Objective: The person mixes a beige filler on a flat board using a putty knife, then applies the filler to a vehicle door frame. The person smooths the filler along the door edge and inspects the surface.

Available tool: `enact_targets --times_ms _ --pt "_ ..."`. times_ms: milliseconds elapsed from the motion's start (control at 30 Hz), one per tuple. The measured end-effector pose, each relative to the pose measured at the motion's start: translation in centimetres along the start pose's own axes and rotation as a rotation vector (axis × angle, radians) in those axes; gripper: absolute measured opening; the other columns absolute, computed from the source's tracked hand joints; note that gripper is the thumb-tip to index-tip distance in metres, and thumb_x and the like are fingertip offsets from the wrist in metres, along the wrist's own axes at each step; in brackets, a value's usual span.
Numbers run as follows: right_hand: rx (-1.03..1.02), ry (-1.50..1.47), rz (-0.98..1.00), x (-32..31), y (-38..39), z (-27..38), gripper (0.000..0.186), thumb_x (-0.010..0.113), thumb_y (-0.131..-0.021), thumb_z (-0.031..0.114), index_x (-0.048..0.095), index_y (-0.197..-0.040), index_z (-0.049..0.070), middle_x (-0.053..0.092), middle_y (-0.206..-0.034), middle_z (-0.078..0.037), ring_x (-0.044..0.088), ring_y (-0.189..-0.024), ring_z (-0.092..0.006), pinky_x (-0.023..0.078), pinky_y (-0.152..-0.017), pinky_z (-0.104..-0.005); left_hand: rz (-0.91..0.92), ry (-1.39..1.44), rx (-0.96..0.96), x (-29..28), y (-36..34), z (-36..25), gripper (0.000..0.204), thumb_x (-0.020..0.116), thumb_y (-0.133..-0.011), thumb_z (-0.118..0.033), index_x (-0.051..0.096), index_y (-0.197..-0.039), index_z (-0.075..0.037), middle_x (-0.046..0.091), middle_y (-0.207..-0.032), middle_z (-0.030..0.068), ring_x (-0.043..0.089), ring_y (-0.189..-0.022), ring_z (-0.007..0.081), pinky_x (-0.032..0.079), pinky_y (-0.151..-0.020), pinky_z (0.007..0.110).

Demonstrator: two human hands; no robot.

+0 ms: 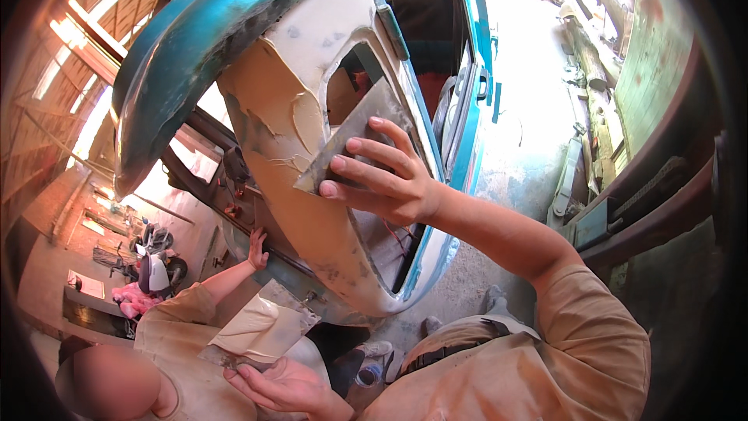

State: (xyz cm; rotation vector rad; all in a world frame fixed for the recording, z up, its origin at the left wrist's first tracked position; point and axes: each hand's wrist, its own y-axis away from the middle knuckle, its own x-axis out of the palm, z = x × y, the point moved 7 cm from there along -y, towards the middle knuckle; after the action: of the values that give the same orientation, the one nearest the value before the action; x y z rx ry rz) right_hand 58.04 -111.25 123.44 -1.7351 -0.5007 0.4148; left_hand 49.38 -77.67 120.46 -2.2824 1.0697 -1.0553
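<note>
My right hand [405, 187] is closed on a wide flat grey putty spreader [362, 121], its fingers spread along the blade. The blade lies against or just over the beige filler [269, 97] on the vehicle's rear pillar, beside the window opening. Some filler there forms ragged ridges. Low in front of me, my left hand [284, 386] grips the near edge of a flat metal plate [292, 316]. A thick smear of cream putty [248, 327] lies on that plate. My left thumb is on top; the other fingers are partly hidden.
The vehicle's raised teal tailgate [187, 54] overhangs on the left. A co-worker [167, 343] stands close at my left, one hand [257, 249] on the vehicle's edge. Logs [588, 54] and boards lie along the right wall. A scooter [156, 269] stands at far left.
</note>
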Motion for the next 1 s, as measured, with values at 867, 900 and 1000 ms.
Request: enact_targets --times_ms 867,900,1000 --pt "0.905 -1.114 0.454 -10.2 -3.9 6.8 0.039 0.061 -0.101 0.017 0.061 -0.138 0.005 0.061 -0.139 -0.022 0.051 -0.136 -0.0437 0.039 -0.114 -0.0554 0.639 0.419 -0.617 12.7 5.3 -0.5 0.024 0.050 -0.107 -0.017 0.046 -0.121 0.002 0.064 -0.112 0.0145 0.063 -0.100 0.0165 0.052 -0.089 0.031" --pt "0.893 -1.012 0.530 -10.4 -3.6 6.7 0.039 0.062 -0.100 0.017 0.062 -0.138 0.004 0.062 -0.137 -0.021 0.053 -0.135 -0.0423 0.040 -0.113 -0.0545 0.622 0.417 -0.610 12.7 5.0 -0.7 0.024 0.051 -0.107 -0.017 0.047 -0.120 0.003 0.064 -0.111 0.0137 0.062 -0.099 0.0148 0.051 -0.086 0.029" --pt "0.783 -0.752 0.734 -11.1 -2.3 5.1 0.042 0.066 -0.093 0.000 0.064 -0.134 0.002 0.065 -0.134 -0.019 0.057 -0.132 -0.0359 0.043 -0.114 -0.0447 0.492 0.443 -0.640 12.6 3.9 -0.1 0.024 0.053 -0.106 -0.017 0.048 -0.119 0.002 0.064 -0.111 0.0108 0.061 -0.097 0.0124 0.051 -0.083 0.027"
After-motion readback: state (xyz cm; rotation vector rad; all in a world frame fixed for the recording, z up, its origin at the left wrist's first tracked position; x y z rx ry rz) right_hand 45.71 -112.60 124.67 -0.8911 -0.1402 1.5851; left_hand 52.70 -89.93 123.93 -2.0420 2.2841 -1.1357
